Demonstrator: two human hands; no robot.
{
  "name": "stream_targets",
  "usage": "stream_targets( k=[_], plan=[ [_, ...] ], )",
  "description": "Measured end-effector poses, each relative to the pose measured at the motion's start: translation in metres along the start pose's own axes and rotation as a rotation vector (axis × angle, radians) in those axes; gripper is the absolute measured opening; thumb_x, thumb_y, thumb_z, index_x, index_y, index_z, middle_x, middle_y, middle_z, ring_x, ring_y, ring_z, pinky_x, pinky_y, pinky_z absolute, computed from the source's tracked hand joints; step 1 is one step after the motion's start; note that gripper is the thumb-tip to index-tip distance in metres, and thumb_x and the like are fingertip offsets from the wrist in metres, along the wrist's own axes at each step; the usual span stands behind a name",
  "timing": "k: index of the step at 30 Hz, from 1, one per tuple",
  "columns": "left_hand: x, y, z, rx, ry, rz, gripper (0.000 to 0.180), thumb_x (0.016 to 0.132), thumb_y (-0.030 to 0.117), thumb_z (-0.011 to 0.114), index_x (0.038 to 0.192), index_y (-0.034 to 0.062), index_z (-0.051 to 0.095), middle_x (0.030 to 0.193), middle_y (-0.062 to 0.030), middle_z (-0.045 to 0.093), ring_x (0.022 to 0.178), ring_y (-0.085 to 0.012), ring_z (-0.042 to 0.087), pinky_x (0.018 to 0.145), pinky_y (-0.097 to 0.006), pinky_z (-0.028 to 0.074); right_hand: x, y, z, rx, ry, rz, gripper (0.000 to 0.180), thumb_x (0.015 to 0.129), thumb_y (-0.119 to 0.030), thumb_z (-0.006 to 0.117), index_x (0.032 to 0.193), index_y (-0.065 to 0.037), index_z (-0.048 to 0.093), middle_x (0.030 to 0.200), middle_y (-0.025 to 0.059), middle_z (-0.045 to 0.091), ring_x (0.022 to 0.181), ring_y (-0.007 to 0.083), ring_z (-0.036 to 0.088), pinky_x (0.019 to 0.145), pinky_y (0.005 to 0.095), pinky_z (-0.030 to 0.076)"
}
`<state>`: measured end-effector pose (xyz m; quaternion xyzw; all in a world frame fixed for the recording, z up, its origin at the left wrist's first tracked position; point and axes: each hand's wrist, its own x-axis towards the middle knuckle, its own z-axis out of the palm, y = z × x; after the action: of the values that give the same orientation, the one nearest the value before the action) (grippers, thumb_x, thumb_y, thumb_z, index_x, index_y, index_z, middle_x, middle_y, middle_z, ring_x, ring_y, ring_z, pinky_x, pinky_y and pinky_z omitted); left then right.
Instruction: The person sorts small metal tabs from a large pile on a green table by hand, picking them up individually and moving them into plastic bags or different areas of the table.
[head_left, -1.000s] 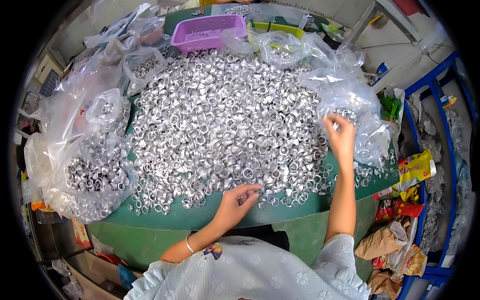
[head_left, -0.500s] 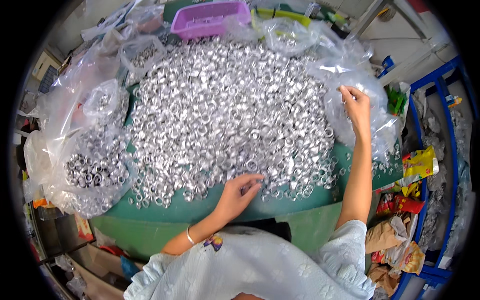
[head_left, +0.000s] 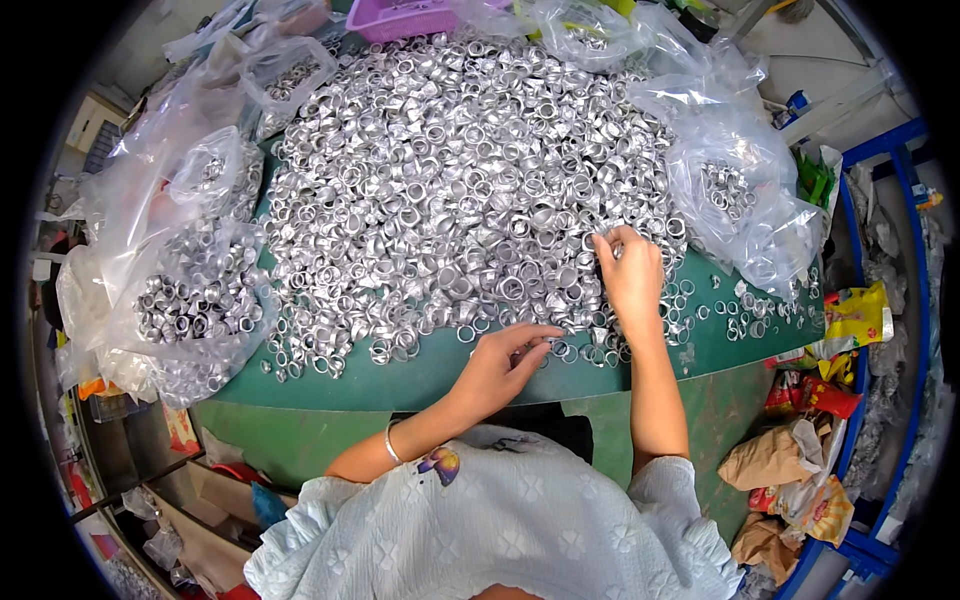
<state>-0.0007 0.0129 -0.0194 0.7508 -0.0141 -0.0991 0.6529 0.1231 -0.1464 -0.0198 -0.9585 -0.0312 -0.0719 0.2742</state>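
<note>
A broad heap of small silver metal rings (head_left: 450, 190) covers the green table (head_left: 330, 392). My left hand (head_left: 497, 370) is at the heap's near edge, its thumb and fingers pinched together on a ring (head_left: 555, 344). Other loose rings lie right beside those fingertips. Over the right part of the heap, my right hand (head_left: 634, 282) points downward with curled fingers and thumb close together among the rings. Whatever is between its fingertips is too small or hidden to make out. To its right, a clear plastic bag (head_left: 775, 225) lies open with several rings (head_left: 728, 188) inside.
Clear bags with rings (head_left: 200, 310) crowd the left side. A purple plastic basket (head_left: 405, 18) stands at the far edge. Scattered rings (head_left: 755, 318) lie at the table's right end. Further right are a blue metal rack (head_left: 858, 400), colourful packets (head_left: 858, 312) and brown paper bags (head_left: 770, 462).
My right hand has moved left and nearer, from above the clear bag at the right to the heap. My left hand has shifted slightly right along the near edge. The view has tilted down a little.
</note>
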Motion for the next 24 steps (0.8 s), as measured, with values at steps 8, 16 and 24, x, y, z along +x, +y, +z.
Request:
stream_targets(
  k=[8,16,24],
  plan=[
    [-0.003,-0.004,-0.005,0.019,0.016,-0.010,0.022,0.085,0.006,0.052,0.105,0.0059,0.060,0.073,-0.0024,0.055,0.063,-0.0073,0.045,0.055,-0.021,0.037,-0.028,0.032,-0.026,-0.099,0.006,0.107,0.013,0.075,-0.015,0.063,0.079,-0.003,0.062,0.068,0.0166,0.061,0.064,0.0338,0.059,0.058,0.0391,0.045],
    [0.003,0.000,0.002,0.088,-0.020,0.028,0.022,0.084,0.005,0.052,0.104,0.0062,0.060,0.074,-0.0047,0.055,0.062,-0.0096,0.047,0.058,-0.023,0.039,-0.022,0.000,-0.002,0.098,0.052,-0.230,0.017,0.075,-0.016,0.065,0.085,-0.002,0.063,0.074,0.0141,0.062,0.064,0.0288,0.059,0.059,0.0344,0.046],
    [-0.003,-0.001,-0.004,-0.058,0.073,0.006,0.025,0.082,0.003,0.054,0.107,0.0061,0.059,0.073,0.0014,0.053,0.060,-0.0037,0.044,0.052,-0.018,0.034,-0.041,0.011,-0.018,1.431,-0.413,0.415,0.011,0.085,-0.013,0.056,0.082,-0.003,0.058,0.060,0.0032,0.052,0.041,0.0072,0.040,0.036,0.0191,0.027]
  ],
)
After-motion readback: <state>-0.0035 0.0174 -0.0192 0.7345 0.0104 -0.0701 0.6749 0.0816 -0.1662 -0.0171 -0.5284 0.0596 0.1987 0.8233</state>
